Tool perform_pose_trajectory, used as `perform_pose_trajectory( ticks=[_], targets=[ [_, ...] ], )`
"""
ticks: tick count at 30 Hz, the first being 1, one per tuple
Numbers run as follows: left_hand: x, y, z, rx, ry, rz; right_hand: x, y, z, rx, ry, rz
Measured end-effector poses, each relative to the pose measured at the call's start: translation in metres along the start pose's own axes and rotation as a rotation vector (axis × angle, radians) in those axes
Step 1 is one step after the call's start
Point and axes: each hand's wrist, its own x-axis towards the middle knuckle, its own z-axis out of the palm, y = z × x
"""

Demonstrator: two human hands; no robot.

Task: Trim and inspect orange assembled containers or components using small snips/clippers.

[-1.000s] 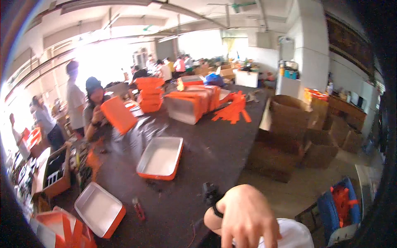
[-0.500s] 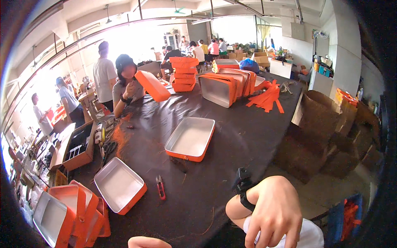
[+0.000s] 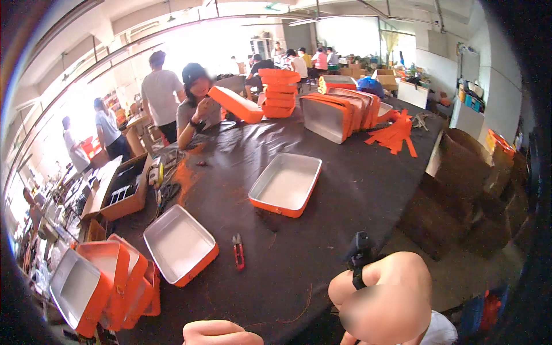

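Observation:
My left hand [image 3: 221, 333] shows only at the lower edge, its visible fingers bent in; what they may hold is out of the picture. To the right, my right hand [image 3: 399, 293] is bent downward over white cloth [image 3: 441, 330], with its fingers mostly hidden and part of it blurred. A black device on a strap [image 3: 361, 250] sits at that wrist. Red-handled thread snips [image 3: 238, 253] lie on the dark table cover, apart from both hands. Beyond them rests an orange case shell [image 3: 286, 184], pale inside and facing up; another shell [image 3: 181, 244] lies to the left.
Several nested orange shells [image 3: 103, 282] lean at the near left. Across the table a co-worker [image 3: 195, 109] holds an orange case [image 3: 236, 104]. Stacked cases [image 3: 279, 95], a row of shells [image 3: 333, 118] and orange strips [image 3: 394, 135] occupy the far side. Brown cartons [image 3: 460, 167] stand right.
The whole view has shifted, so the table's things appear farther right. My right hand has turned, and its fingers now show less. More of my left hand has come into view.

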Motion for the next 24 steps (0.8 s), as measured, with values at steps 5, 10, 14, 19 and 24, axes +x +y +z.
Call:
perform_pose_trajectory(
  ticks=[5, 10, 14, 19, 24],
  targets=[
    [-0.003, 0.004, -0.004, 0.037, 0.044, -0.098, 0.002, 0.000, 0.004, -0.101, 0.055, 0.067],
    [-0.007, 0.007, -0.027, 0.095, -0.119, -0.144, 0.000, 0.006, 0.003, -0.034, 0.064, 0.091],
    [0.013, 0.028, -0.041, 0.089, -0.207, -0.339, 0.000, 0.004, 0.002, -0.018, 0.064, 0.107],
    [0.001, 0.039, -0.018, 0.237, 0.027, -0.480, 0.001, 0.011, -0.002, 0.046, 0.049, 0.114],
    [-0.006, 0.051, 0.022, -0.044, 0.373, -0.680, -0.002, 0.026, -0.012, -0.137, 0.123, 0.190]
  ],
)
